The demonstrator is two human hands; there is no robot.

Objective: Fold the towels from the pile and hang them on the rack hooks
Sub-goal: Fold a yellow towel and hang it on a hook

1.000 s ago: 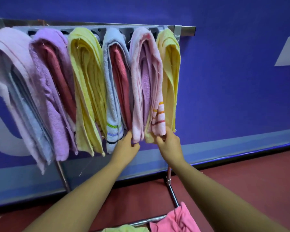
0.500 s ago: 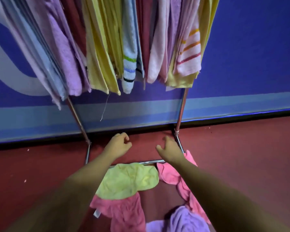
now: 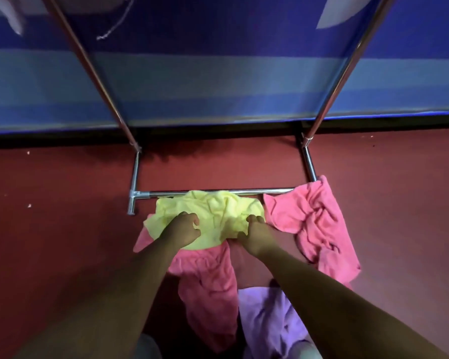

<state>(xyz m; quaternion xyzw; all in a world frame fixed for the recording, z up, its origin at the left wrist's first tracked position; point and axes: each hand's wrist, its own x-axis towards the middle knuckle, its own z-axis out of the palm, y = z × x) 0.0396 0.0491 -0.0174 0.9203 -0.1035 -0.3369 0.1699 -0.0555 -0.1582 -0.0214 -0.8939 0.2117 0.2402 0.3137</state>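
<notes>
Head view: the yellow towel (image 3: 213, 213) is bunched on the floor (image 3: 62, 229) by the rack bar (image 3: 163, 194), over a pink towel (image 3: 208, 281), and is gripped by the left hand (image 3: 183, 230) and right hand (image 3: 257, 234). Corners should be sought before lifting, lest the pink towel be dragged.

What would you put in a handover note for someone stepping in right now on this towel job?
Left hand: grips the yellow towel on its left side.
Right hand: grips the same towel at its right edge.
Towels: the yellow towel lies crumpled on the floor against the rack's base bar, on top of a pink towel. A second pink towel lies to the right, and a purple towel lies nearest the person.
Done: the yellow towel is gripped but not yet folded. The hooks are out of view.
Left: fold and hang the yellow, both pink and the purple towels.
</notes>
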